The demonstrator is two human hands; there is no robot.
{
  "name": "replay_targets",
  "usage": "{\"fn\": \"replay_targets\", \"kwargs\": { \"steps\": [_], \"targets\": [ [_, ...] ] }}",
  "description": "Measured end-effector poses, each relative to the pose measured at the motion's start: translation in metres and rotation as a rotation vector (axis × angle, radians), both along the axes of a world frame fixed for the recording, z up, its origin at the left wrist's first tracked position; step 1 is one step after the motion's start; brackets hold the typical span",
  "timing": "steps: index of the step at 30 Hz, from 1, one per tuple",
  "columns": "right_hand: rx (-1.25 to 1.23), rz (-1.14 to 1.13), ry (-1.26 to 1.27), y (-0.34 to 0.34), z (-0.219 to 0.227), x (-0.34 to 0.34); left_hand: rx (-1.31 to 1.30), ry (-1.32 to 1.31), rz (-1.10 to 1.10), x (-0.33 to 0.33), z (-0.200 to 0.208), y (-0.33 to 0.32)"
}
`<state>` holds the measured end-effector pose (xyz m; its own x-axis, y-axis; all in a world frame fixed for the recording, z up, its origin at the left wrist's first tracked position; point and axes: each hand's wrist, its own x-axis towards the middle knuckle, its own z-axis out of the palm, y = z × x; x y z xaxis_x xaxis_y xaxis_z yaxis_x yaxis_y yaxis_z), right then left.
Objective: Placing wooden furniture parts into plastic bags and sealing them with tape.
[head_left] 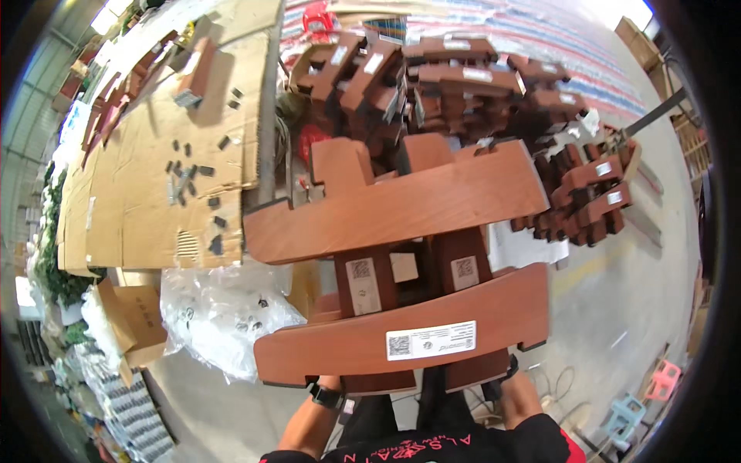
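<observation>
In front of my body is a large stack of reddish-brown curved wooden beams [401, 204] laid over shorter crosspieces [367, 282]. The near beam [347, 347] bears a white printed label [431, 341]. My left hand [330, 381] reaches up to the stack's near left underside, a dark watch on its wrist. On the near right, my right hand [508, 376] meets the underside the same way. The near beam and crosspieces hide the fingers of both hands, which appear closed on the stack from below.
Cardboard [116, 201] with small dark blocks covers a worktop at left. A clear plastic bag [224, 316] and an opened carton [135, 320] lie below it. Stacked brown wooden parts [463, 85] stand beyond, with another pile [590, 189] at right. Small stools [625, 417] stand lower right.
</observation>
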<state>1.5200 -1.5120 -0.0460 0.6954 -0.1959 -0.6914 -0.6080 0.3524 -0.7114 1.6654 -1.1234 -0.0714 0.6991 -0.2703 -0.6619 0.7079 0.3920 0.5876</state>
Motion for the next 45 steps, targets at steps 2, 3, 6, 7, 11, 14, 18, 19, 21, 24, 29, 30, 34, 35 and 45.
{"fn": "replay_targets", "kwargs": {
  "steps": [2, 3, 6, 7, 11, 14, 18, 19, 21, 24, 29, 30, 34, 35, 45],
  "targets": [
    [0.017, 0.028, -0.038, 0.004, 0.038, -0.002, -0.001, -0.004, 0.012, -0.021, 0.034, 0.005],
    [0.038, 0.046, -0.065, 0.003, 0.051, 0.003, 0.008, -0.013, 0.021, -0.032, 0.048, 0.007],
    [0.065, 0.118, -0.166, 0.010, 0.106, 0.021, 0.014, -0.037, 0.056, -0.064, 0.096, 0.028],
    [0.074, 0.142, -0.212, 0.009, 0.122, 0.046, 0.004, -0.061, 0.071, -0.062, 0.106, 0.028],
    [0.181, 0.250, -0.305, 0.052, 0.169, 0.075, 0.020, -0.087, 0.130, -0.106, 0.157, 0.059],
    [0.236, 0.380, -0.336, 0.093, 0.188, 0.088, 0.044, -0.115, 0.223, -0.149, 0.180, 0.079],
    [0.233, 0.591, -0.331, 0.140, 0.201, 0.088, 0.081, -0.163, 0.359, -0.209, 0.194, 0.104],
    [0.213, 0.621, -0.330, 0.147, 0.203, 0.087, 0.086, -0.190, 0.357, -0.209, 0.193, 0.107],
    [0.171, 0.671, -0.329, 0.169, 0.208, 0.081, 0.106, -0.252, 0.347, -0.221, 0.194, 0.120],
    [0.104, 0.800, -0.316, 0.185, 0.206, 0.063, 0.165, -0.337, 0.441, -0.264, 0.194, 0.129],
    [0.144, 1.019, -0.309, 0.281, 0.188, 0.050, 0.398, -0.405, 0.678, -0.321, 0.235, 0.209],
    [0.191, 1.071, -0.307, 0.297, 0.192, 0.059, 0.452, -0.391, 0.741, -0.336, 0.248, 0.209],
    [0.124, 1.245, -0.276, 0.304, 0.190, 0.103, 0.516, -0.312, 0.900, -0.356, 0.250, 0.162],
    [0.145, 1.286, -0.276, 0.336, 0.190, 0.097, 0.557, -0.304, 0.931, -0.368, 0.258, 0.183],
    [0.271, 1.936, -0.402, 0.682, 0.170, 0.075, 1.132, -0.111, 1.132, -0.463, 0.242, 0.303]
  ]
}}
